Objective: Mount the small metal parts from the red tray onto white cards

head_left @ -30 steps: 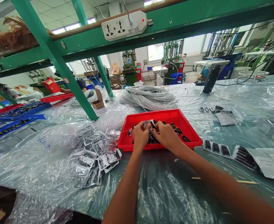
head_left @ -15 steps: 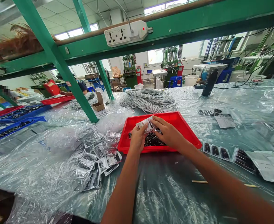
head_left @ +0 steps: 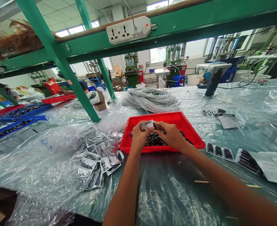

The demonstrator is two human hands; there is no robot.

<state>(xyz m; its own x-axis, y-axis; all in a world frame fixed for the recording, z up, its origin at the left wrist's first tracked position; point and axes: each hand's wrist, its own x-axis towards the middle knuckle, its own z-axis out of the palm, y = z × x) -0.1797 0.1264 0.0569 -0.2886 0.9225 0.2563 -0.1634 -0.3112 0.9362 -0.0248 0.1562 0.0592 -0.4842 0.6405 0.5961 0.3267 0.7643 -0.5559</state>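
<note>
My left hand (head_left: 139, 138) and my right hand (head_left: 172, 135) meet over a red tray (head_left: 195, 138) that holds several small black parts (head_left: 155, 140). Both hands pinch a small clear plastic bag (head_left: 146, 125) between their fingertips, just above the parts. A black part seems to sit at the bag's mouth under my right fingers. A heap of filled clear bags (head_left: 98, 152) lies on the plastic-covered table to the left of the tray.
Coiled grey cable (head_left: 151, 99) lies behind the tray. Green frame posts (head_left: 65, 73) rise at the left, with a power strip (head_left: 128, 29) overhead. Blue trays (head_left: 16, 121) sit far left. Packed black parts and paper sheets (head_left: 256, 158) lie at the right, a thin stick (head_left: 251, 185) near my right arm.
Both hands lifted the small bag above the tray half a second ago, then lowered it again toward the parts and closed round it.
</note>
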